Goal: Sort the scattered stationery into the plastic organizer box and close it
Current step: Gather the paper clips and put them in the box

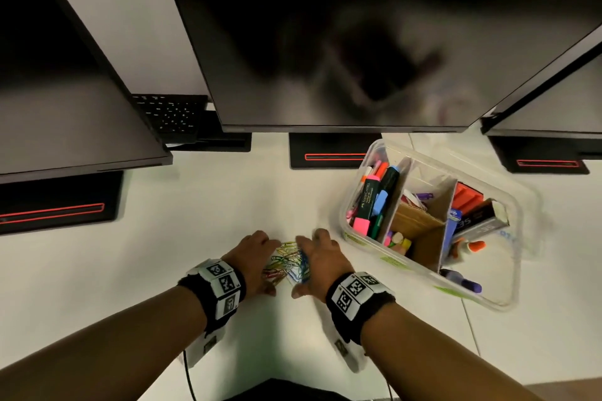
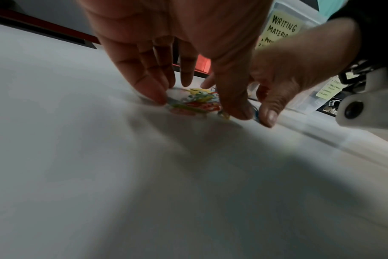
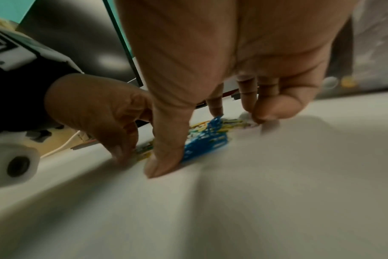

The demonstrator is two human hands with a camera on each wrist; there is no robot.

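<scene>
1. A heap of coloured paper clips (image 1: 286, 262) is seen on the white tabletop (image 1: 195, 205), just beside the near-left corner of the clear plastic organizer box (image 1: 508, 298), which stands open with no lid seen on it.
2. The heap is flanked by both hands: the left hand (image 1: 255, 259) on the side away from the box, the right hand (image 1: 321, 262) on the box side.
3. On each hand the fingers (image 2: 157, 94) are held apart and only lightly bent, tips down on the tabletop at the heap's edge; nothing is gripped yet. In the right wrist view the thumb (image 3: 164, 157) is planted against the blue clips (image 3: 207, 142).
4. The step in hand is judged to be a gathering of the clips into one pile before a lift into the box.
5. It would be done best with the fingertips kept flat on the tabletop and drawn inward together, so that no clip slides out underneath or between the fingers.
6. The gap at the thumbs should be closed first, since strays are likeliest there.
7. A cupped, two-handed scoop is advised, carried low toward the box.
8. Pens and highlighters (image 1: 374, 202) fill the box's left compartment; which compartment is meant for clips cannot be told.
</scene>
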